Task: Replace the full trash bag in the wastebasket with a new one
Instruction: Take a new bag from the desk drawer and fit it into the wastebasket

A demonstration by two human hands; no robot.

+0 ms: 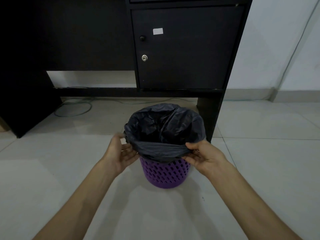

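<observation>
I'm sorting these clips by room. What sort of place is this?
Probably an office or study: a dark desk with a lockable cabinet door, cables on the tiled floor, and a purple wastebasket lined with a black bag.

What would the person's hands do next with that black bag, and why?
Likely tug the black bag cuff further down the purple wastebasket: the left hand and right hand pinch its fold at the near rim, and no trash shows inside.

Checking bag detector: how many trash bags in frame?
1. The black trash bag lines the purple wastebasket, left hand and right hand gripping its near edge. Another may be out of view.
</observation>
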